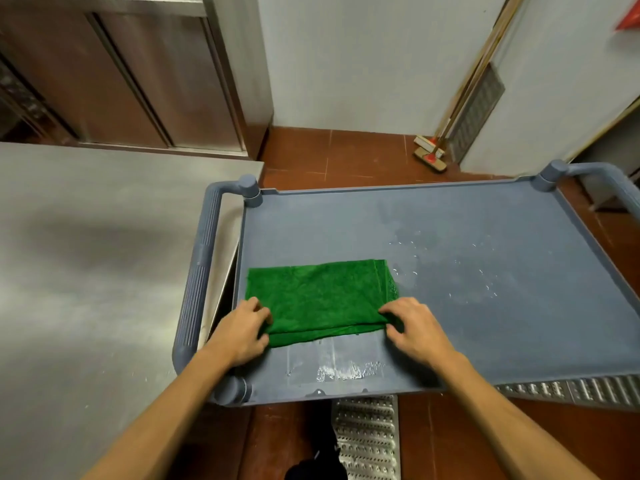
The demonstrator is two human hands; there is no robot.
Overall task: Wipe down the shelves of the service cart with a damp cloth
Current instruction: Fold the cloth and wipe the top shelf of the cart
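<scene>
A green cloth point(320, 297), folded into a flat rectangle, lies on the near left part of the blue-grey top shelf point(485, 230) of the service cart. My left hand point(242, 332) pinches the cloth's near left corner. My right hand point(412, 327) pinches its near right corner. Wet streaks and water drops show on the shelf in front of the cloth point(346, 368) and to its right. The cart's lower shelves are hidden under the top one.
A steel worktable point(97, 254) stands close against the cart's left handle point(197, 271). Steel cabinets point(138, 81) are behind it. A broom point(433, 154) leans on the far wall. Metal drain grates point(367, 438) run in the red tile floor under the cart's near edge.
</scene>
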